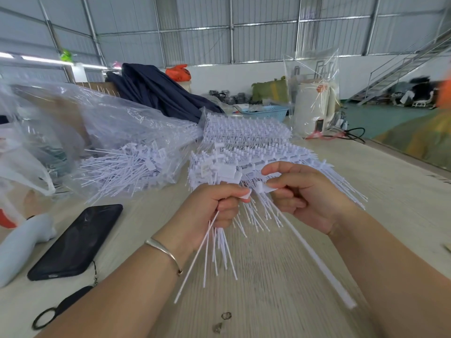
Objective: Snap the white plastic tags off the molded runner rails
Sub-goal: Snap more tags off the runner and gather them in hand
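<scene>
1. Your left hand (219, 203) is curled into a fist around a bundle of loose white tags (219, 250). Their thin stems hang down out of the fist toward the table (280, 276).
2. Your right hand (300, 193) is curled, with thumb and forefinger pinching the head of a single tag (264, 189) just beside your left thumb.
3. The runner rail (314, 258) slopes down from under your right hand toward the near edge; tag stems fan out from the section held between your hands.
4. Stacked rails still carrying tags (246, 140) lie on the table directly beyond your hands.
5. A clear plastic bag (117, 128) to the left of the stack holds loose tags, some spilling from its mouth.
6. A black phone (78, 240) lies face up to the left of your left forearm, with a pale grey object (22, 242) further left.
7. A bracelet (166, 252) sits on your left wrist.
</scene>
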{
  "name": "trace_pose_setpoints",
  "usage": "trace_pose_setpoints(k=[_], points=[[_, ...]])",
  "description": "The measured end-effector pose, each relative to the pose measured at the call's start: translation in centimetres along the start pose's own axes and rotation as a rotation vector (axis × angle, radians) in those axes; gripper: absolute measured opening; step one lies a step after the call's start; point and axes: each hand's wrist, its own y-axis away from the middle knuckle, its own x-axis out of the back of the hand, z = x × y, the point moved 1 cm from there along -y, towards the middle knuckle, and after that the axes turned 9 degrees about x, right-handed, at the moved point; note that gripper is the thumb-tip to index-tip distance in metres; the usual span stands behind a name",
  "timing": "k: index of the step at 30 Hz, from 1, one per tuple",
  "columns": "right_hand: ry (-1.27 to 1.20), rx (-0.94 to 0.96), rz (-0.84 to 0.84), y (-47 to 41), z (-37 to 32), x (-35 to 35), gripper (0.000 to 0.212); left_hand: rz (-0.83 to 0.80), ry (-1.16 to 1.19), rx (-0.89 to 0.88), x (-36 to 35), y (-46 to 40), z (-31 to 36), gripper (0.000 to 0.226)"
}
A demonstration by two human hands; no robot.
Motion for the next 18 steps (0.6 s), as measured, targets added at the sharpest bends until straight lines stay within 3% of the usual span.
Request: trace_pose_setpoints(k=[5, 8, 10, 14, 18], points=[[-0.106, 0.056, 0.127, -0.2, -0.5, 1.1, 0.019, -0.049, 0.060, -0.022, 0.3, -0.1, -0.3, 0.028], [-0.086, 0.105, 0.166, -0.5, -0.2, 1.1, 0.016, -0.038, 0.033, -0.073, 0.2, -0.1, -0.5, 0.018], [-0.049, 0.110, 0.139, -0.6, 0.1, 1.0, 0.015, -0.008, 0.031, -0.040, 0.0, -0.1, -0.6, 0.012], [0.075, 0.100, 0.003, -0.5, 0.6, 0.5, 0.014, 0.079, 0.161, 0.050, -0.2, -0.5, -0.7, 0.025], [0.271, 0.150, -0.005, -0.2, 1.2, -0.4, 0.011, 0.089, 0.173, 0.079, -0.4, -0.2, -0.8, 0.041]])
